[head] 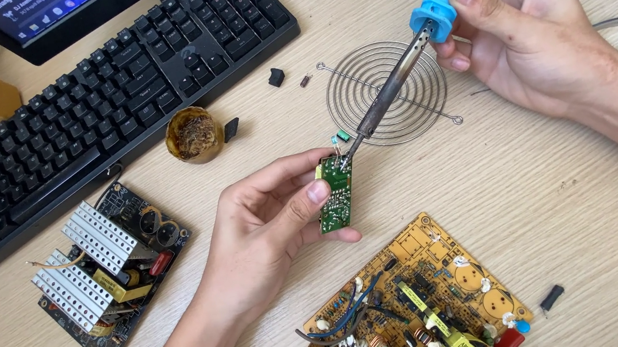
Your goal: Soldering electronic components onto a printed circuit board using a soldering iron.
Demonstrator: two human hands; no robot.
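My left hand pinches a small green circuit board between thumb and fingers, holding it upright above the wooden table. My right hand grips a soldering iron with a blue handle. Its dark metal tip slants down to the left and touches the top edge of the green board, next to a tiny green component.
A black keyboard and a monitor base lie at the back left. A round wire fan grille sits under the iron. A tin of brass wool, a black board with heatsinks and a yellow circuit board lie nearby.
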